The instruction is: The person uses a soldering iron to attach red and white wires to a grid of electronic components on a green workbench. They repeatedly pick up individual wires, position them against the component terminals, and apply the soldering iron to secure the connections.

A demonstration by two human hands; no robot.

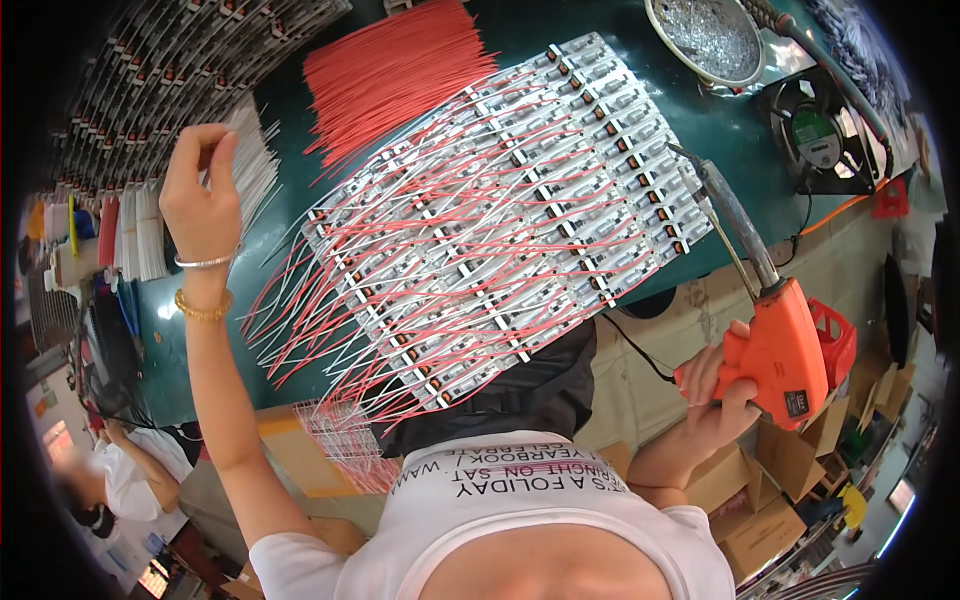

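Bright, even overhead light; glare on the metal bowl (pixel 706 38) and green table (pixel 745 130). Strong fisheye bending, black vignetted corners, blurred lower-left edge.

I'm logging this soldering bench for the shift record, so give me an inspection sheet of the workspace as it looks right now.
Surface: dark green bench top, mostly covered.
Job's things: panel of small circuit boards with red and white leads; orange soldering gun; white wire bundle.
Clutter: red wire bundle, metal bowl, small fan.
Grips: left hand pinching at the white wires; right hand closed on the gun.
Cables: black cord hanging off the bench edge.
Surroundings: cardboard boxes; another person lower left.
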